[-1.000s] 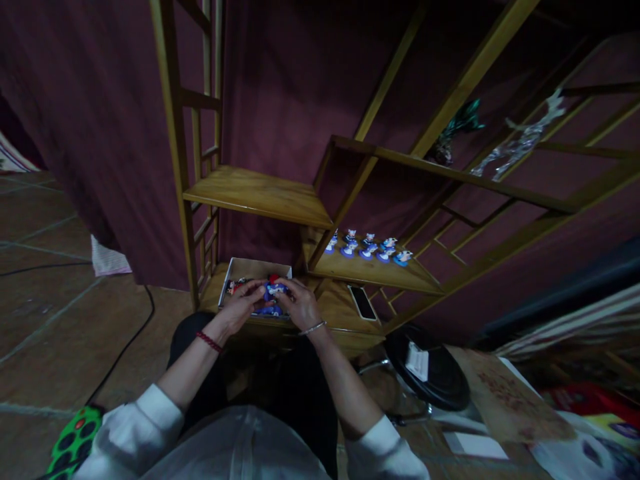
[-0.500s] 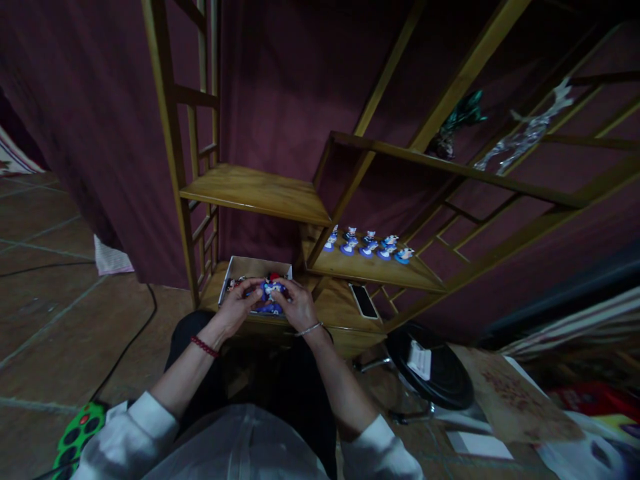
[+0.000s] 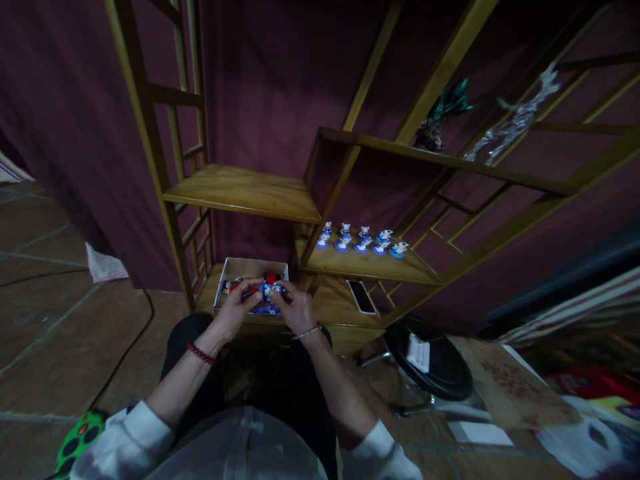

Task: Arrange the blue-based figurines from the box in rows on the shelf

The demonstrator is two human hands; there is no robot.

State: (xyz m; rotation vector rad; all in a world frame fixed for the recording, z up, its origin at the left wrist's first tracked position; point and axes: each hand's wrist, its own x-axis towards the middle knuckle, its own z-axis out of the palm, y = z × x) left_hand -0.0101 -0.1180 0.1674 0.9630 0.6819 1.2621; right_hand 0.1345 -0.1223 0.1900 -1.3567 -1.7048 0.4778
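Two bare hands at a wooden display shelf, seen from above. Just left of and below the centre of the frame, the left hand point(image 3: 235, 309) and the right hand point(image 3: 297, 309) meet over an open cardboard box point(image 3: 243, 268); the fingers of both are curled, thumbs and fingertips drawn nearly together on a small blue-and-white figurine point(image 3: 273, 291) — the fingers hide part of it, so its exact posture cannot be told. Further figurines, red and blue, lie within the box around the hands. A red beaded bracelet point(image 3: 201, 354) circles the left wrist and a pale bracelet point(image 3: 307, 332) the right. Right of centre, a shelf board point(image 3: 350, 265) bears small figurines on round bases point(image 3: 363, 245), upright in two rows. Below that board, on the lower surface, lies a smartphone point(image 3: 361, 297), its dark face upward. In the upper right stand a green-leaved plant point(image 3: 448, 101) and a clear, glass-like ornament point(image 3: 515, 127). At lower right is a round black stool point(image 3: 445, 370) with a white paper item point(image 3: 418, 353) on its seat; at lower left, a green device point(image 3: 75, 440) — dark round patches on its surface — lies on the tiled floor point(image 3: 55, 340).
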